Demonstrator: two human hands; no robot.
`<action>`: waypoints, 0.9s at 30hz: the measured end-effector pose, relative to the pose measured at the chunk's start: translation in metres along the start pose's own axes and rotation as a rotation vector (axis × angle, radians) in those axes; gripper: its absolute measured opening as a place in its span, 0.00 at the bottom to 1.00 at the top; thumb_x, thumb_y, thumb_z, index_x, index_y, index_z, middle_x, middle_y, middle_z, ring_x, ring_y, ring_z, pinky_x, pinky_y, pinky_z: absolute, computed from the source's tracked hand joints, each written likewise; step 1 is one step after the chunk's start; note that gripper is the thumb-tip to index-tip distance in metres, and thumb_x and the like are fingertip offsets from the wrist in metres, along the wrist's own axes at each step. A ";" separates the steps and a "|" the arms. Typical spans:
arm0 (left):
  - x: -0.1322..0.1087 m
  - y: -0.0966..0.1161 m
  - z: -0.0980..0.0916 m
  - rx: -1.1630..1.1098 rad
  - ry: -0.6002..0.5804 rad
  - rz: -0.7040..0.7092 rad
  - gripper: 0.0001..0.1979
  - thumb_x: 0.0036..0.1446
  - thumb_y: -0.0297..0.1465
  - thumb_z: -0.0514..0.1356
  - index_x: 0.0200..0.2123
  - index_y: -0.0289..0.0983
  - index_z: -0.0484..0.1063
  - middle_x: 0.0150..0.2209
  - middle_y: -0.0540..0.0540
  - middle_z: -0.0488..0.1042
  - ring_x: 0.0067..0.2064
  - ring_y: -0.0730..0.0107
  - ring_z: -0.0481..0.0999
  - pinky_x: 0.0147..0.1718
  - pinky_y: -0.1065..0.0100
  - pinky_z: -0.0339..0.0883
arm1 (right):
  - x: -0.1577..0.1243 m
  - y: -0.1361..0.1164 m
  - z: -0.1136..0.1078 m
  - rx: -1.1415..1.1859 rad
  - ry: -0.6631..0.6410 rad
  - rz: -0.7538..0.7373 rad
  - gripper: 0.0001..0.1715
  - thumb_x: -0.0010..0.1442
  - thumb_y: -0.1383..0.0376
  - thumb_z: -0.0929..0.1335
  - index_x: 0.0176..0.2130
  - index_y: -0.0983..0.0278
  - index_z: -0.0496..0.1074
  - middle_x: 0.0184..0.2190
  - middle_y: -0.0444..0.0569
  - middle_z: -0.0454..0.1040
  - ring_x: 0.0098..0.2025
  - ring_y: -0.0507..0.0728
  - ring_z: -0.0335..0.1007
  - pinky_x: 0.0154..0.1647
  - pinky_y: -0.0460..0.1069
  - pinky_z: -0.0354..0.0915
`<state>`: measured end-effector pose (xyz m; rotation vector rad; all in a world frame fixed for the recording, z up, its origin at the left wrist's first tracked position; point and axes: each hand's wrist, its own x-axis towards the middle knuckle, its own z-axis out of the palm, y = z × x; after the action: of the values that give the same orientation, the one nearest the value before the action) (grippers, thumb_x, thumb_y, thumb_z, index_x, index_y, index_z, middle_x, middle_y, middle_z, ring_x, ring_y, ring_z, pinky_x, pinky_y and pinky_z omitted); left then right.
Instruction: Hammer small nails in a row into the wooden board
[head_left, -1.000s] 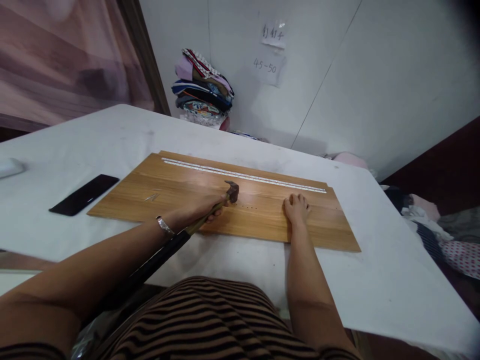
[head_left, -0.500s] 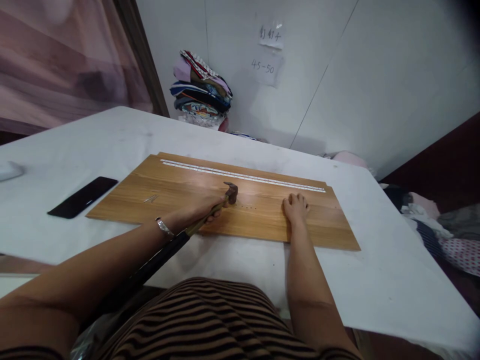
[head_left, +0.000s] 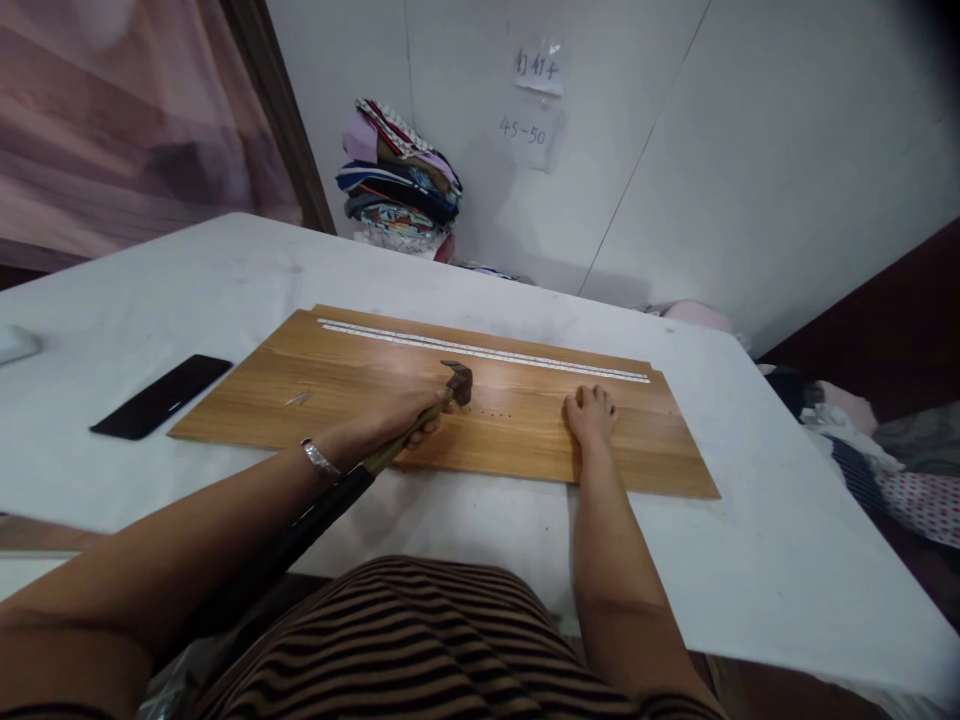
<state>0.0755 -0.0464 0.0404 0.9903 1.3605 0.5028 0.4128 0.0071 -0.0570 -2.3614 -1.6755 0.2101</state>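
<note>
My left hand (head_left: 409, 418) grips a claw hammer (head_left: 462, 383) high on its wooden handle, just below the rusty head. The handle's black lower part runs back under my left forearm. Beneath the hammer lies a wood-grain board (head_left: 525, 445), its head close to the surface. A short row of small dark spots, holes or nail heads, shows just right of the hammer head. My right hand (head_left: 591, 410) rests on the board's right half with fingers apart and slightly bent. A few loose nails (head_left: 298, 398) lie on the board's left part.
Two white strips with markings (head_left: 487, 352) run along the board's far edge. A black phone (head_left: 161, 397) lies left of the board on the white table (head_left: 757, 540). Folded clothes (head_left: 401, 180) are stacked against the wall, and more cloth lies past the table's right edge.
My left hand and the hammer have shifted slightly left, and the hammer head has turned a little. The right hand stays at the same place on the board.
</note>
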 end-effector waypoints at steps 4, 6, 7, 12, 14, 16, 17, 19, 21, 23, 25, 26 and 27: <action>-0.004 0.003 0.002 0.033 0.017 -0.007 0.17 0.71 0.46 0.53 0.44 0.38 0.69 0.23 0.55 0.61 0.20 0.76 0.55 0.18 0.72 0.47 | -0.001 -0.001 -0.001 0.001 -0.004 0.001 0.29 0.75 0.57 0.59 0.64 0.63 0.77 0.71 0.63 0.69 0.75 0.68 0.55 0.73 0.66 0.51; -0.008 0.004 0.002 0.069 0.023 -0.019 0.16 0.72 0.44 0.52 0.44 0.38 0.69 0.24 0.55 0.62 0.20 0.76 0.57 0.18 0.73 0.48 | -0.001 -0.001 -0.001 -0.002 0.004 0.004 0.29 0.75 0.57 0.59 0.65 0.63 0.77 0.71 0.63 0.69 0.75 0.68 0.56 0.73 0.66 0.52; -0.010 0.004 0.002 0.076 0.019 -0.015 0.16 0.71 0.44 0.52 0.45 0.37 0.69 0.24 0.55 0.62 0.20 0.76 0.57 0.18 0.73 0.48 | -0.001 -0.002 -0.001 -0.004 0.006 0.004 0.30 0.75 0.57 0.59 0.65 0.63 0.76 0.71 0.63 0.69 0.74 0.68 0.56 0.73 0.66 0.52; -0.011 0.004 -0.003 0.035 -0.014 0.036 0.18 0.68 0.48 0.54 0.46 0.38 0.68 0.24 0.56 0.61 0.20 0.77 0.54 0.18 0.75 0.48 | -0.002 -0.002 -0.002 -0.031 -0.001 0.005 0.30 0.75 0.57 0.59 0.66 0.63 0.76 0.71 0.62 0.69 0.75 0.68 0.57 0.73 0.65 0.53; -0.008 0.003 -0.007 0.022 -0.005 0.032 0.19 0.67 0.49 0.54 0.46 0.39 0.68 0.23 0.57 0.61 0.20 0.76 0.53 0.17 0.75 0.48 | -0.001 -0.002 -0.002 -0.036 -0.004 0.005 0.30 0.75 0.57 0.59 0.65 0.62 0.76 0.72 0.62 0.68 0.75 0.68 0.56 0.73 0.65 0.53; -0.004 0.000 -0.010 0.029 0.008 0.019 0.19 0.66 0.49 0.54 0.46 0.39 0.67 0.23 0.57 0.61 0.20 0.75 0.54 0.17 0.75 0.48 | -0.001 -0.001 -0.001 -0.031 -0.004 0.003 0.29 0.75 0.57 0.59 0.65 0.62 0.77 0.71 0.62 0.69 0.75 0.68 0.56 0.73 0.65 0.53; -0.003 -0.002 -0.011 0.038 0.014 0.011 0.18 0.66 0.48 0.54 0.46 0.39 0.67 0.23 0.56 0.61 0.19 0.75 0.54 0.17 0.74 0.48 | 0.000 -0.001 -0.001 -0.026 -0.004 0.000 0.29 0.75 0.57 0.59 0.64 0.62 0.77 0.71 0.62 0.69 0.75 0.68 0.56 0.72 0.65 0.53; -0.001 -0.005 -0.014 0.046 0.018 0.003 0.18 0.65 0.48 0.55 0.46 0.40 0.68 0.24 0.56 0.62 0.19 0.75 0.55 0.16 0.74 0.48 | 0.000 0.000 0.000 -0.017 -0.003 -0.004 0.29 0.75 0.57 0.59 0.63 0.62 0.77 0.69 0.62 0.70 0.74 0.68 0.56 0.72 0.65 0.53; -0.001 -0.008 -0.016 0.034 0.003 0.010 0.19 0.64 0.49 0.56 0.46 0.40 0.68 0.24 0.56 0.62 0.19 0.75 0.55 0.16 0.74 0.48 | 0.001 0.000 0.001 -0.012 -0.003 -0.006 0.28 0.74 0.57 0.59 0.62 0.62 0.78 0.68 0.62 0.71 0.73 0.68 0.57 0.72 0.65 0.53; -0.001 -0.009 -0.017 0.009 -0.018 0.027 0.20 0.65 0.50 0.57 0.46 0.40 0.67 0.24 0.56 0.62 0.20 0.75 0.55 0.17 0.74 0.47 | 0.001 0.001 0.002 -0.011 -0.002 -0.008 0.28 0.74 0.57 0.58 0.61 0.62 0.78 0.68 0.62 0.70 0.72 0.68 0.56 0.71 0.65 0.53; -0.001 -0.009 -0.016 -0.007 -0.028 0.041 0.20 0.66 0.49 0.56 0.47 0.39 0.67 0.24 0.56 0.62 0.20 0.76 0.54 0.17 0.75 0.48 | 0.001 0.001 0.003 -0.010 0.003 -0.009 0.29 0.74 0.57 0.59 0.62 0.62 0.78 0.68 0.62 0.70 0.73 0.68 0.56 0.72 0.65 0.53; -0.001 -0.009 -0.016 -0.006 -0.027 0.041 0.19 0.66 0.49 0.55 0.47 0.39 0.67 0.24 0.56 0.62 0.20 0.77 0.54 0.18 0.75 0.48 | 0.001 0.001 0.003 -0.010 0.007 -0.007 0.29 0.74 0.57 0.59 0.62 0.63 0.77 0.69 0.62 0.70 0.73 0.68 0.56 0.72 0.65 0.53; -0.001 -0.009 -0.016 0.000 -0.023 0.042 0.19 0.67 0.48 0.55 0.47 0.38 0.67 0.24 0.56 0.62 0.20 0.77 0.54 0.17 0.74 0.48 | 0.001 0.001 0.003 -0.012 0.011 -0.005 0.29 0.74 0.57 0.59 0.63 0.63 0.77 0.69 0.62 0.70 0.73 0.68 0.56 0.72 0.65 0.52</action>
<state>0.0582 -0.0473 0.0343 1.0234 1.3212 0.5218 0.4130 0.0077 -0.0600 -2.3625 -1.6814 0.1870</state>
